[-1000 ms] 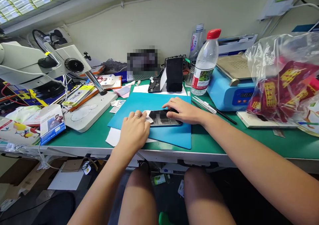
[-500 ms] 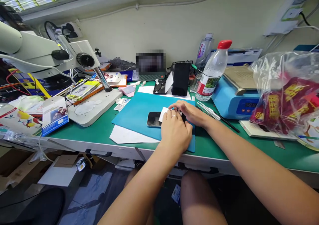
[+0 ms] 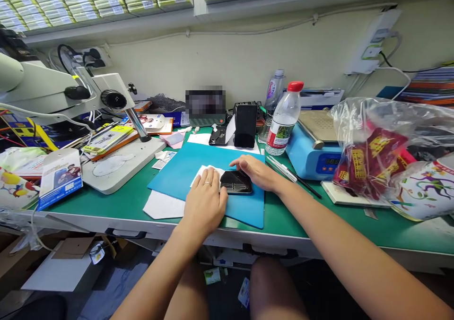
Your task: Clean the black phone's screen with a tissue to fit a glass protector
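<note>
Microscope stand (image 3: 124,171) on far left of green bench (image 3: 117,206). Then blue mat (image 3: 173,173). Left hand (image 3: 205,201) flat, fingers together over white wipe (image 3: 199,172) at phone's left end; can't tell if it pinches wipe. Phone (image 3: 238,184) lies face up on mat. Right hand (image 3: 258,172) half-curled at phone's right end; can't tell if gripping. Red-capped bottle (image 3: 283,121) behind, blue scale (image 3: 312,158) right of it, plastic bag (image 3: 372,154) with red packets beyond.
</note>
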`<state>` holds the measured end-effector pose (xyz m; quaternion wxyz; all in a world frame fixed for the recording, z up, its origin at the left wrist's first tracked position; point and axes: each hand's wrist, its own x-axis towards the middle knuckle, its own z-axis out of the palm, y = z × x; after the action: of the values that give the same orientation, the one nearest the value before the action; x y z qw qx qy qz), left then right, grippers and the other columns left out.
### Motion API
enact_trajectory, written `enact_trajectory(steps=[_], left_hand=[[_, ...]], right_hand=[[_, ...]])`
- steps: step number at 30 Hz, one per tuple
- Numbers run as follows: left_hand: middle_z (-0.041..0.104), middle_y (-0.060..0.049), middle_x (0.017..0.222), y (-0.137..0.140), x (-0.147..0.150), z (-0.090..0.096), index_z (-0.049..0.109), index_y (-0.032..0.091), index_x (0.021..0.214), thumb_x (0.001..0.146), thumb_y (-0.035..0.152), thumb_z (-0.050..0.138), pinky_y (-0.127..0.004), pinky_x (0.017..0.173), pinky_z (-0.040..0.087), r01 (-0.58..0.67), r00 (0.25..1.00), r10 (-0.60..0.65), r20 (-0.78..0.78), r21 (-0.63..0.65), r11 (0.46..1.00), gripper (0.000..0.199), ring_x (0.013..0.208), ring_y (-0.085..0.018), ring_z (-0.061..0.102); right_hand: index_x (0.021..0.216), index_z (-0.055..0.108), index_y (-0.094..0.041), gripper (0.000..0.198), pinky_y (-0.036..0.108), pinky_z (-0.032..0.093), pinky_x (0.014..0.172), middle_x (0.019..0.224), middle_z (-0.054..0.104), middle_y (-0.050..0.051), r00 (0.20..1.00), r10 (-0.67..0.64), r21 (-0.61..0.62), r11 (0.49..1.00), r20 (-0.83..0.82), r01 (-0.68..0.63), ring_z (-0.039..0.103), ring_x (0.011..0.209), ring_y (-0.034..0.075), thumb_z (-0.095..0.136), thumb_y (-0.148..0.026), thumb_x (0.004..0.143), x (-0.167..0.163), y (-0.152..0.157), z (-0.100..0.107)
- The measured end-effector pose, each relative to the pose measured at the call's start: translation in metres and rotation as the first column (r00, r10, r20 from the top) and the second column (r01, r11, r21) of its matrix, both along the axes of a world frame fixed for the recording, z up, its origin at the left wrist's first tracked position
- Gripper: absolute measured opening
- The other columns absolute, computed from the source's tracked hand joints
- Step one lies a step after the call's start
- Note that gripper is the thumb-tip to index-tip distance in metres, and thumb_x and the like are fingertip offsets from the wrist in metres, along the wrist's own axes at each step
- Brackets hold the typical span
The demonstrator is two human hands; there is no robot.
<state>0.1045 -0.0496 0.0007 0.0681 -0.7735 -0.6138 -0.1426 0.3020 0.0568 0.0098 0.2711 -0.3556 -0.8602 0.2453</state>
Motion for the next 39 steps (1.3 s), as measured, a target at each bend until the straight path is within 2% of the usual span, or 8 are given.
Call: enact_trajectory(steps=[4,7,13,17,26,30,33,39], left_hand=[[0.047,-0.028,0.164,-0.015,0.004,-0.004,0.049,-0.002,0.154,0.109,0.028,0.048,-0.054,0.126,0.037,-0.018,1.0,0.017,-0.007,-0.044,0.999,0.055,0.156,-0.037,0.042],[0.047,-0.029,0.164,-0.024,0.008,-0.003,0.048,-0.006,0.155,0.108,0.029,0.041,-0.054,0.126,0.037,-0.016,1.0,0.015,-0.006,-0.058,0.998,0.059,0.156,-0.039,0.042],[0.048,-0.027,0.164,-0.004,0.031,-0.001,0.049,-0.001,0.155,0.11,0.037,0.043,-0.05,0.126,0.037,0.019,0.999,-0.017,0.034,-0.057,0.998,0.059,0.156,-0.036,0.043],[0.053,-0.018,0.161,0.005,0.046,0.002,0.056,0.014,0.151,0.108,0.044,0.059,-0.059,0.122,0.04,0.059,0.996,-0.056,0.067,-0.037,0.998,0.052,0.151,-0.034,0.049],[0.056,-0.014,0.157,-0.001,-0.004,0.0,0.06,0.02,0.146,0.104,0.034,0.07,-0.061,0.113,0.05,0.093,0.992,-0.094,0.082,0.013,0.996,0.045,0.14,-0.035,0.057],[0.056,-0.014,0.155,0.007,-0.014,-0.003,0.06,0.02,0.145,0.103,0.034,0.07,-0.061,0.112,0.051,0.107,0.989,-0.109,0.098,0.018,0.994,0.045,0.138,-0.035,0.059],[0.056,-0.014,0.156,0.01,-0.016,-0.004,0.06,0.02,0.146,0.103,0.034,0.071,-0.061,0.112,0.051,0.134,0.985,-0.135,0.106,0.017,0.991,0.046,0.139,-0.035,0.059],[0.048,-0.018,0.166,0.009,-0.018,-0.009,0.051,0.016,0.155,0.109,0.036,0.058,-0.06,0.123,0.041,0.144,0.983,-0.141,0.12,-0.017,0.989,0.051,0.153,-0.035,0.046]], right_hand=[[0.11,0.078,-0.021,0.097,0.046,0.05,0.098,0.103,0.073,0.013,1.0,0.006,0.007,1.0,-0.003,-0.006,0.065,0.102,0.028,0.01,-0.088,0.095,-0.001,0.001,-0.001],[0.108,0.078,-0.02,0.092,0.046,0.05,0.099,0.104,0.074,0.013,1.0,0.009,0.017,1.0,-0.005,-0.009,0.065,0.104,0.028,0.013,-0.086,0.097,-0.003,0.001,-0.001],[0.102,0.077,-0.022,0.082,0.046,0.051,0.098,0.102,0.074,0.011,1.0,0.004,0.027,1.0,0.003,-0.004,0.066,0.102,0.028,0.021,-0.083,0.1,-0.005,0.006,-0.001],[0.091,0.074,-0.021,0.078,0.046,0.052,0.091,0.094,0.072,0.011,0.999,-0.035,0.042,0.999,0.004,0.035,0.065,0.093,0.028,0.027,-0.083,0.1,-0.006,0.006,0.001],[0.086,0.073,-0.022,0.053,0.043,0.053,0.086,0.091,0.076,0.009,0.983,-0.182,-0.02,0.983,-0.025,0.182,0.069,0.09,0.027,0.055,-0.071,0.094,-0.009,0.004,0.004],[0.117,0.067,-0.019,0.048,0.041,0.057,0.077,0.097,0.077,0.009,0.89,-0.451,-0.104,0.89,-0.06,0.444,0.071,0.081,0.025,0.053,-0.061,0.098,-0.008,0.02,0.004],[0.145,0.05,-0.015,0.067,0.045,0.059,0.081,0.106,0.077,0.014,0.781,-0.624,-0.141,0.776,-0.032,0.615,0.074,0.089,0.029,0.062,-0.059,0.095,-0.008,0.038,0.011],[0.136,0.064,-0.018,0.044,0.051,0.059,0.099,0.136,0.068,0.012,0.641,-0.76,-0.132,0.628,0.111,0.767,0.069,0.117,0.027,0.068,-0.044,0.101,-0.013,0.065,0.018]])
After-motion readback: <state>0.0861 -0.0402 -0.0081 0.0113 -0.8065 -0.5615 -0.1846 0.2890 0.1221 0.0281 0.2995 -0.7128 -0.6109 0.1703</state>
